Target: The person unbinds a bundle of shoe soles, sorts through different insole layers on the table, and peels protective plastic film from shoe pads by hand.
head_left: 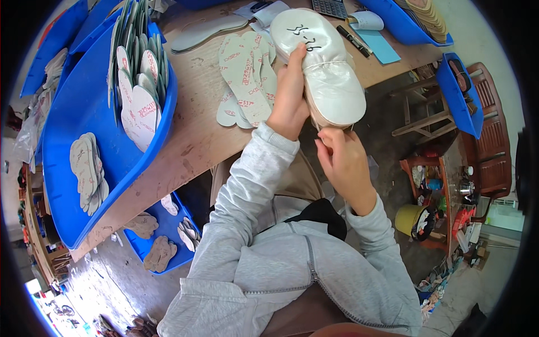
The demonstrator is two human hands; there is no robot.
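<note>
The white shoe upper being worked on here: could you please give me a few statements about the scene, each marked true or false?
1. The left hand grips the white shoe upper. True.
2. The right hand rests flat on the wooden table. False: it pinches at the upper's near end.
3. Printed insoles lie on the table beside the upper. True.
4. The blue tray holds nothing. False: insoles sit in it.

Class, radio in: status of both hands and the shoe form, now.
Left hand gripping white shoe form. Right hand pinching at its near end. Insoles alongside on the table, nothing blocking.
</note>
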